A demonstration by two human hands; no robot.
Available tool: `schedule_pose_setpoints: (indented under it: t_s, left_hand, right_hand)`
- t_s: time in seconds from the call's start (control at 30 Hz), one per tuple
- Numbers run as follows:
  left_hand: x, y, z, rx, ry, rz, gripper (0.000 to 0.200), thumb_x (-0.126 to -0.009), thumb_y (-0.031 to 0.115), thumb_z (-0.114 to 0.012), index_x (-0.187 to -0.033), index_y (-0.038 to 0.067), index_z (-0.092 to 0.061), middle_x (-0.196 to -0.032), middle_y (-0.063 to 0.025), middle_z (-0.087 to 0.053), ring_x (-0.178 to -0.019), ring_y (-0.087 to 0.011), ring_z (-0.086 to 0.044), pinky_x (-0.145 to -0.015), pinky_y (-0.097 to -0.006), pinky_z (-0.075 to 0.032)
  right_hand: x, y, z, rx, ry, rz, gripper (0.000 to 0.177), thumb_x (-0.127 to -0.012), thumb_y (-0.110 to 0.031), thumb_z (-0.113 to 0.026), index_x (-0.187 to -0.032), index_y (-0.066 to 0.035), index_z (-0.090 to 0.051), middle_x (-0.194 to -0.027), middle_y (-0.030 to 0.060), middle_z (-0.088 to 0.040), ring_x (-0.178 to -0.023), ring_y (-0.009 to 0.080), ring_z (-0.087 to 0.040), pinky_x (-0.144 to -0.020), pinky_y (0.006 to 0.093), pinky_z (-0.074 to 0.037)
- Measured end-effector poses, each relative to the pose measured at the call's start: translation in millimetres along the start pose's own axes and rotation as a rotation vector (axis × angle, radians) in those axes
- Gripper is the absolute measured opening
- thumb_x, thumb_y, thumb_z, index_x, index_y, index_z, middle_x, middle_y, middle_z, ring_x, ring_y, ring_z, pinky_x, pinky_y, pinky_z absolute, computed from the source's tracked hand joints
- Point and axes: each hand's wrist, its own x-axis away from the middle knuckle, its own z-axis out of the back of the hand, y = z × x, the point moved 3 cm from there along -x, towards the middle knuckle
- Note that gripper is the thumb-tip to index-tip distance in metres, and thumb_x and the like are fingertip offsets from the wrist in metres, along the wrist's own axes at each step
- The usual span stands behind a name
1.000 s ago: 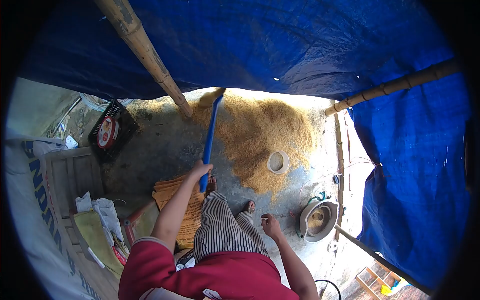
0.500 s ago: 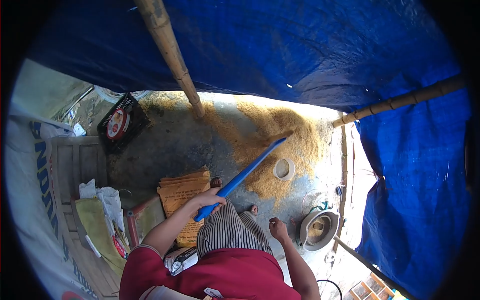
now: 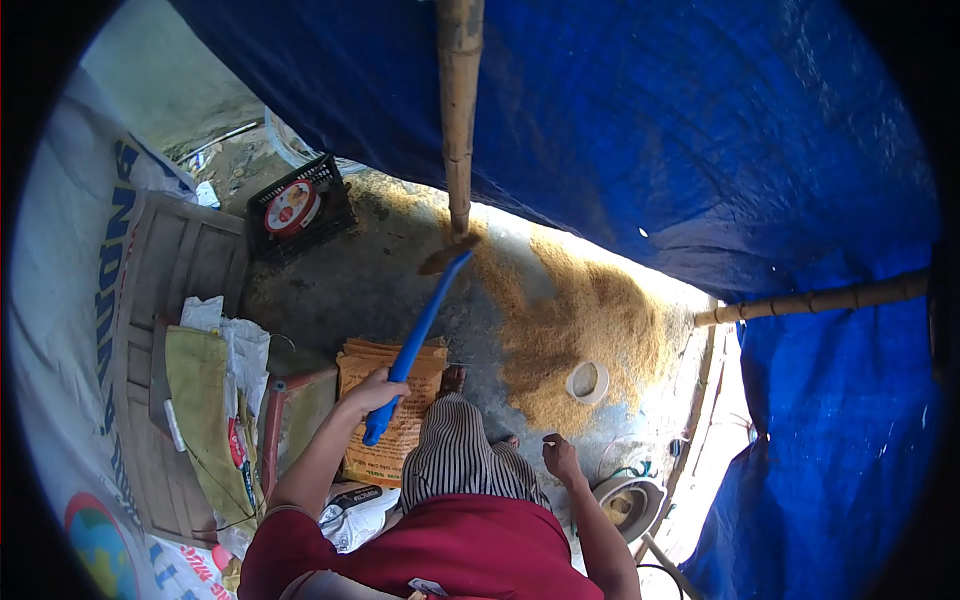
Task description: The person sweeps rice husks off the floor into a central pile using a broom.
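Observation:
My left hand (image 3: 377, 390) is wrapped round the blue handle of a broom (image 3: 412, 345). The broom slants up and away from me, its brown bristle end low over the floor beside the foot of a bamboo pole (image 3: 459, 120). To the right of the broom, golden grain (image 3: 560, 320) is spread in a loose heap. A small white tub (image 3: 587, 382) stands on the near part of that heap. My right hand (image 3: 561, 458) hangs in the air with curled fingers and no visible object in them, near a grey basin (image 3: 655, 502).
Orange-brown paper sacks (image 3: 385, 440) lie by my feet. At the back left stands a black crate (image 3: 300, 240) holding a round red-and-white item. A blue tarp (image 3: 700, 140) hangs ahead, and another bamboo pole (image 3: 820, 298) juts in from the right. Folded sacks (image 3: 200, 375) are at left.
The broom has swung left, its bristle end going from the grain heap to near the bamboo pole's foot. My view has turned, so the surroundings sit differently. The right hand remains closed.

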Motion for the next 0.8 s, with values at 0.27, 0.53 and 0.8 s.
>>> schedule_pose_setpoints:
  t_s: [0.27, 0.53, 0.8]
  left_hand:
    - [-56.5, -2.3, 64.5, 0.177, 0.219, -0.039, 0.009, -0.072, 0.006, -0.052, -0.072, 0.001, -0.044, -0.056, -0.0058, -0.047, -0.043, -0.0162, -0.051, -0.038, -0.0312, -0.044]
    - [-193.3, 32.2, 139.6, 0.250, 0.361, -0.186, 0.011, -0.073, 0.013, -0.053, -0.077, 0.003, -0.048, -0.056, -0.0037, -0.049, -0.042, -0.0124, -0.048, -0.038, -0.0263, -0.042]
    - [-246.8, 81.4, 143.4, 0.489, 0.062, -0.138, 0.012, -0.077, 0.016, -0.052, -0.074, 0.006, -0.045, -0.052, -0.0028, -0.048, -0.039, -0.0099, -0.044, -0.038, -0.0219, -0.038]
  right_hand:
    - [-13.2, -15.9, -4.9, 0.064, -0.028, 0.039, 0.021, -0.075, -0.016, -0.048, -0.092, -0.006, -0.056, -0.069, 0.0217, -0.057, -0.069, 0.0360, -0.057, -0.063, 0.0421, -0.044]
    - [-7.1, -24.5, -0.7, 0.029, -0.061, 0.050, 0.023, -0.075, -0.016, -0.048, -0.094, -0.006, -0.055, -0.070, 0.0209, -0.058, -0.070, 0.0348, -0.057, -0.063, 0.0403, -0.045]
    - [-2.9, -10.1, 7.4, 0.051, -0.075, -0.037, 0.024, -0.076, -0.018, -0.047, -0.095, -0.006, -0.054, -0.074, 0.0223, -0.057, -0.074, 0.0371, -0.056, -0.066, 0.0425, -0.044]
